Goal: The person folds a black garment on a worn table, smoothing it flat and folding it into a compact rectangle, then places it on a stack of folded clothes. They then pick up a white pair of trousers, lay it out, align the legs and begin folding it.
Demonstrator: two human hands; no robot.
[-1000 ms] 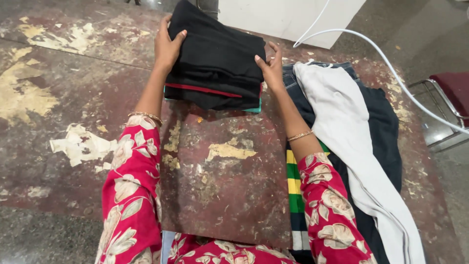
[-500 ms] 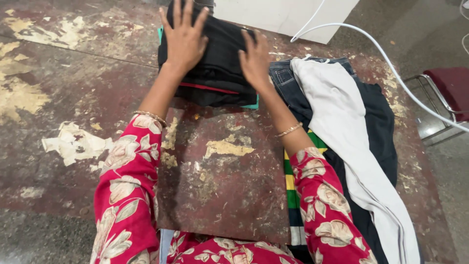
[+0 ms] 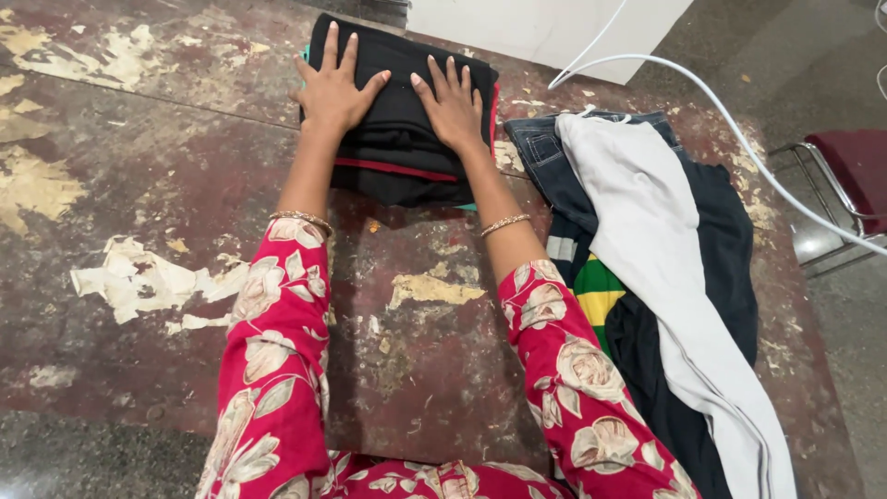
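A stack of folded black clothes (image 3: 399, 152), with a red edge and a teal edge showing, lies at the far side of a worn dark-red table (image 3: 416, 342). My left hand (image 3: 334, 88) rests flat on the left of the stack's top, fingers spread. My right hand (image 3: 450, 103) lies flat on the right of the top, fingers apart. Neither hand grips anything. Both arms wear red floral sleeves and a thin gold bangle.
To the right lies a heap of unfolded clothes: blue jeans (image 3: 547, 157), a pale grey garment (image 3: 656, 240), a dark garment (image 3: 725, 240) and a green-yellow striped piece (image 3: 599, 291). A white hose (image 3: 739, 129) curves over the back right. A red-seated metal chair (image 3: 850, 180) stands at right.
The stack was held by its sides a second ago and set down. Both hands have since moved onto its top and now lie flat there, the right one further left.
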